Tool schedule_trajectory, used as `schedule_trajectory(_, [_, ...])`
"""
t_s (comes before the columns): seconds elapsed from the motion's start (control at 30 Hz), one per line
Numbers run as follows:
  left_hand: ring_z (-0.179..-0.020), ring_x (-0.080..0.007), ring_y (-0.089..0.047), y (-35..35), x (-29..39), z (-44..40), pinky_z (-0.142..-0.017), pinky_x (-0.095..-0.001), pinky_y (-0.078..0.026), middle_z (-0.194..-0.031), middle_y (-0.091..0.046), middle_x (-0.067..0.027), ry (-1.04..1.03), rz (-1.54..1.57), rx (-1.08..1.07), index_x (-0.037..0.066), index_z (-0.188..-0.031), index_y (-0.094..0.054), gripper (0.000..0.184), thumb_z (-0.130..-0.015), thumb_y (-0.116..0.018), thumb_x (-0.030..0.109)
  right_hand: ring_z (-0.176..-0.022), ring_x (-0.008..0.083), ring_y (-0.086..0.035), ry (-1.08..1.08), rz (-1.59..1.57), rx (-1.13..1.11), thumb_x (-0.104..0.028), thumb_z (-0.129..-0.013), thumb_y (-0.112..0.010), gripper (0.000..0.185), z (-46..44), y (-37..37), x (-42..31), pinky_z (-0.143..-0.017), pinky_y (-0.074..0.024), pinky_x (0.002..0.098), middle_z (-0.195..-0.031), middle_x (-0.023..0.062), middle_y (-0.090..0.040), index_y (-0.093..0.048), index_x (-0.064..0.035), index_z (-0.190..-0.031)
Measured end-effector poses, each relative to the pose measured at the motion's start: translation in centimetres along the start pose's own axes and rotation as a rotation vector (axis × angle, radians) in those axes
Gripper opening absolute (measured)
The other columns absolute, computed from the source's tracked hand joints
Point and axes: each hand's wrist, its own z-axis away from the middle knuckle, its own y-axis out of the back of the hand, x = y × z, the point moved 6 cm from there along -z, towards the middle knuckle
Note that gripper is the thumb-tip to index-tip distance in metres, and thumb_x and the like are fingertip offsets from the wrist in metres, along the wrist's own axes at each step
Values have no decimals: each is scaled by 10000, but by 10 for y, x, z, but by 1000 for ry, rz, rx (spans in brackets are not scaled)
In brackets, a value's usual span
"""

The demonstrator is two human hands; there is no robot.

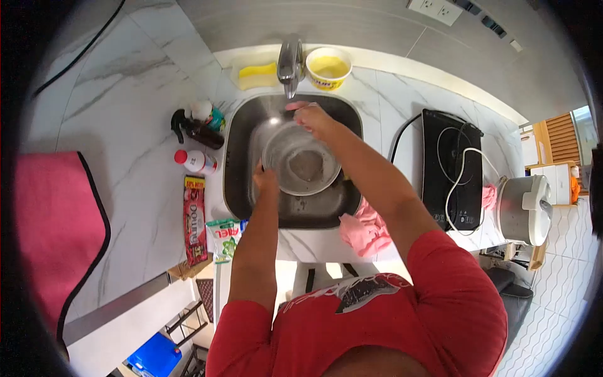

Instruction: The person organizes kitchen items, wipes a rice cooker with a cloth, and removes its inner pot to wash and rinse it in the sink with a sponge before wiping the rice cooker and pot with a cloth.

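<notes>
A round, clear bowl [286, 179] with a greyish patch in its middle is held inside the steel sink [237, 188]. My left hand [267, 178] grips its left rim, thumb side toward the bowl. Over the far edge of the bowl, just below the faucet [290, 66], is my right hand [312, 119]. Its fingers are curled together, and I cannot make out what they hold, if anything. Whether water is running is hard to tell.
Behind the sink are a yellow sponge [257, 76] and a yellow-white tub [329, 68]. Left of it stand a dark spray bottle [202, 132], a red-capped bottle [195, 161] and detergent packets [195, 217]. A pink cloth [366, 231] and black cooktop [440, 169] lie right.
</notes>
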Motion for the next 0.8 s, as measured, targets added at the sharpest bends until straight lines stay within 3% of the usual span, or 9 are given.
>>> schedule_trajectory(0.3, [-1033, -216, -558, -10, 24, -4, -872, -306, -434, -1156, -576, -146, -85, -256, -31, -1, -1162, -565, 452, -711, -541, -23, -511, 93, -350, 61, -72, -146, -244, -815, -573, 220, -18, -25, -15, -471, -283, 253, -574, -31, -443, -684, -140, -973])
schedule_trajectory(0.37, [-1020, -228, -567, -22, 56, -1, -851, -313, -447, -1170, -568, -144, -613, -774, 144, -3, -1179, -548, 443, -737, -570, 4, -544, 67, -372, -106, -153, -106, -53, -644, -497, 379, -11, -22, -5, -479, -261, 240, -619, -38, -472, -685, -152, -959])
schedule_trajectory(0.47, [-970, -234, -578, -57, 79, -6, -813, -314, -458, -1096, -591, -108, -734, -567, -83, 20, -1165, -554, 363, -803, -564, 48, -486, 73, -322, 40, -147, -201, -164, -777, -569, 217, -36, -24, -1, -417, -220, 261, -566, -30, -446, -689, -176, -956])
schedule_trajectory(0.5, [-970, -234, -578, -65, 75, -23, -813, -314, -458, -1096, -591, -108, -744, -558, -99, 20, -1165, -554, 363, -803, -564, 48, -496, 74, -340, 76, -180, -220, -75, -733, -538, 260, -46, -24, 5, -423, -246, 255, -578, -20, -470, -693, -154, -926])
schedule_trajectory(0.57, [-920, -218, -576, -87, 36, -69, -787, -307, -456, -1018, -593, -63, -283, 140, -443, 51, -1081, -586, 240, -848, -541, 87, -513, 73, -374, 62, -233, -194, -30, -702, -518, 326, -64, -26, 17, -437, -270, 246, -606, -19, -473, -676, -119, -973])
schedule_trajectory(0.6, [-920, -218, -576, -96, 52, -52, -787, -307, -456, -1018, -593, -63, -282, 138, -464, 51, -1081, -586, 240, -848, -541, 87, -530, 72, -408, 46, -293, -179, 14, -671, -498, 397, -51, -26, 6, -451, -295, 237, -633, -18, -476, -659, -83, -1021])
schedule_trajectory(0.67, [-911, -200, -559, -108, 62, -23, -787, -311, -453, -977, -572, -45, 148, 103, -455, 69, -1025, -576, 180, -858, -545, 127, -510, 67, -407, -79, -338, -137, 49, -670, -482, 430, -50, -22, 11, -447, -312, 234, -648, -9, -489, -635, -59, -1057])
schedule_trajectory(0.73, [-920, -201, -556, -118, 67, -15, -796, -322, -455, -1001, -565, -49, 189, 117, -493, 70, -1037, -559, 185, -866, -534, 135, -494, 69, -392, 287, -48, -235, 40, -670, -493, 440, -85, -21, 25, -440, -304, 233, -649, -1, -497, -620, -56, -1080])
schedule_trajectory(0.8, [-929, -202, -554, -124, 63, -12, -804, -333, -457, -1026, -558, -52, 242, 125, -522, 72, -1050, -541, 191, -873, -523, 143, -503, 79, -389, -1, -280, -233, 11, -681, -503, 391, -50, -20, 3, -449, -310, 246, -657, 9, -504, -632, -53, -1044])
